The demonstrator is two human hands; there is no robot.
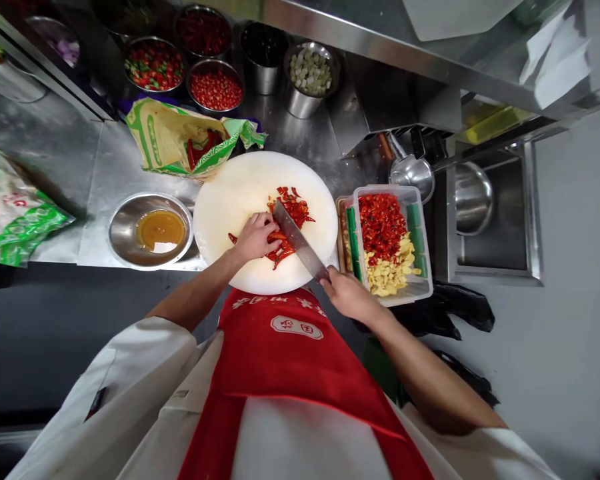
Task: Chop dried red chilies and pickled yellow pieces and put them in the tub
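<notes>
A round white cutting board (220, 207) lies at the counter's front edge. On it my left hand (256, 237) presses down on whole red chilies (280, 252), its fingers curled together over them. My right hand (347, 291) is wrapped round the handle of a cleaver (300, 241), whose blade slants up and left across the board, its far end close beside my left fingertips. Cut chili pieces (295, 207) are heaped just beyond the blade. One chili tip pokes out left of my left hand.
Right of the board stands a plastic box (427, 267) with chopped chili and yellow pieces. A steel bowl (115, 233) of brown liquid sits left. Behind are an open chili bag (155, 137) and several steel containers (300, 105). A sink (533, 213) is at the right.
</notes>
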